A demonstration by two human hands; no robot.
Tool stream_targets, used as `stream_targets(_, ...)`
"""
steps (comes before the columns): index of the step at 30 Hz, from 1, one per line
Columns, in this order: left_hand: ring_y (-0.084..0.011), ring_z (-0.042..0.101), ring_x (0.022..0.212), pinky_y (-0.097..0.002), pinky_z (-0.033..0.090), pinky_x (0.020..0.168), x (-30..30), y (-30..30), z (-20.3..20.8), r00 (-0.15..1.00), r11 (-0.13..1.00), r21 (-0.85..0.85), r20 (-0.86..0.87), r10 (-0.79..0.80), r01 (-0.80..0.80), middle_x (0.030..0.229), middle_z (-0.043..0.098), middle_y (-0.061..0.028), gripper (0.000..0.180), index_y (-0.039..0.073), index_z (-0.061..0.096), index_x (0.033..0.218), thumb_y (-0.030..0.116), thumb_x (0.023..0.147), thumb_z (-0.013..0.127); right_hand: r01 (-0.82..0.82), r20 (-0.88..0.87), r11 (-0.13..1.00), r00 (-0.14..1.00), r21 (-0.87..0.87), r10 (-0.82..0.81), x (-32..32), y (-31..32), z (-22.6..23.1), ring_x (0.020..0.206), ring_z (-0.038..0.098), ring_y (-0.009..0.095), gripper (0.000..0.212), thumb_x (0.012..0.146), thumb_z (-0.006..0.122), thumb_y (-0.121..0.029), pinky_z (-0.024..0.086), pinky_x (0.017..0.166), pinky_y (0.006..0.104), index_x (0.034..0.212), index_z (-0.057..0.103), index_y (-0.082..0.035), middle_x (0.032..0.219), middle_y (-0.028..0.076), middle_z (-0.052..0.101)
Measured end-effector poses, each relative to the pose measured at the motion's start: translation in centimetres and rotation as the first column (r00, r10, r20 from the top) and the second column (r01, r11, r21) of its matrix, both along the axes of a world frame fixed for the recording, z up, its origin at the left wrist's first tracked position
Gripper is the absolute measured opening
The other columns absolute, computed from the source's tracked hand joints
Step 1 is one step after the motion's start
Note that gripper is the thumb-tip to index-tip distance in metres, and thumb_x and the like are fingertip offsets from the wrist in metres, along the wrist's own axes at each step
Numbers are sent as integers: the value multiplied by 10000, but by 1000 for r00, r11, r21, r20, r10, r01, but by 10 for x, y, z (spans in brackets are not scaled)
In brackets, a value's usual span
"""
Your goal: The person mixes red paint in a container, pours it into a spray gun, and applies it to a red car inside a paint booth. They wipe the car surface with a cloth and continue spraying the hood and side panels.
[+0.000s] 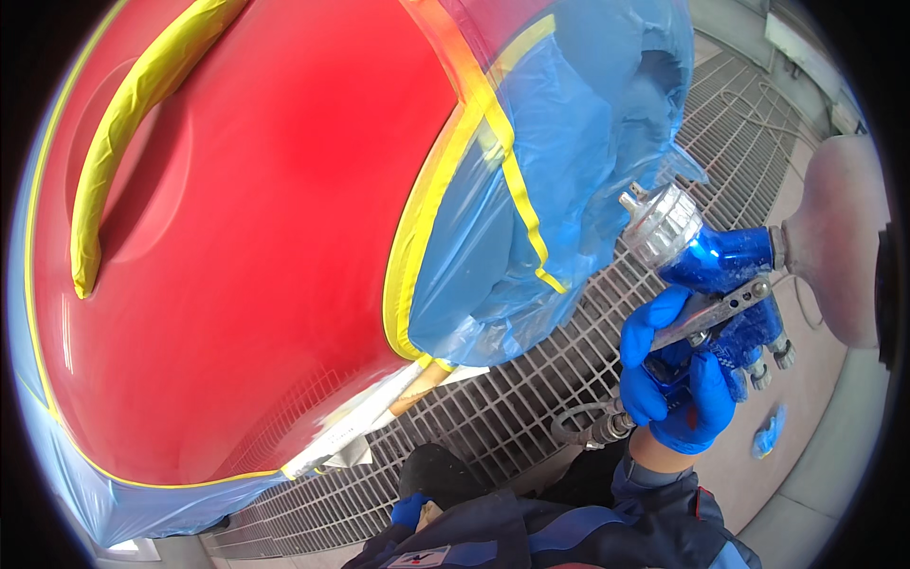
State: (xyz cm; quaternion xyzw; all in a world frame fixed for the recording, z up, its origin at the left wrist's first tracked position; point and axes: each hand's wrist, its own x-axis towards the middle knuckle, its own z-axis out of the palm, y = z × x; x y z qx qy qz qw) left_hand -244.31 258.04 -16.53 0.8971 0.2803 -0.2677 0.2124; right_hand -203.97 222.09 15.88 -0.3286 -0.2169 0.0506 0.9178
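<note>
My right hand [697,398], in a blue glove, is wrapped round the grip of a blue and silver spray gun [725,261], fingers along its metal trigger. A translucent paint cup [839,237] extends from the gun to the right, and its silver nozzle end points up and left. At the bottom of the grip, an air hose coupling [607,427] is attached. The gun is apart from a glossy red car panel [275,237] on the left. Low beside my leg, my left hand [409,510] shows only as a small patch of blue glove; its fingers cannot be made out.
Yellow masking tape [406,256] borders the panel, and a door handle [128,142] is wrapped in yellow. Blue masking film [569,123] hangs on the right, with a loose tape strip. Metal floor grating [512,417] lies below. A blue scrap [770,431] rests on the floor.
</note>
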Motion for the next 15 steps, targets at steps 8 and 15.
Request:
stream_targets(8, -362, 654, 981, -440, 518, 827, 9, 0, -3, 994, 993, 84, -58, 93, -88, 1053, 682, -164, 256, 237, 671, 1034, 380, 910, 499, -11, -6, 1000, 1000, -29, 10, 6, 3, 2, 399, 411, 91, 540, 908, 573, -295, 332, 343, 216, 1256, 408, 84, 952, 258, 581)
stream_targets(15, -378, 646, 985, -444, 513, 820, 5, 1, -9, 996, 993, 90, -11, 84, -82, 1045, 679, -171, 285, 226, 667, 1026, 400, 912, 473, 10, -1, 998, 1000, -56, -10, 4, 7, 2, 394, 393, 89, 551, 914, 566, -303, 317, 348, 217, 1270, 400, 83, 961, 240, 589)
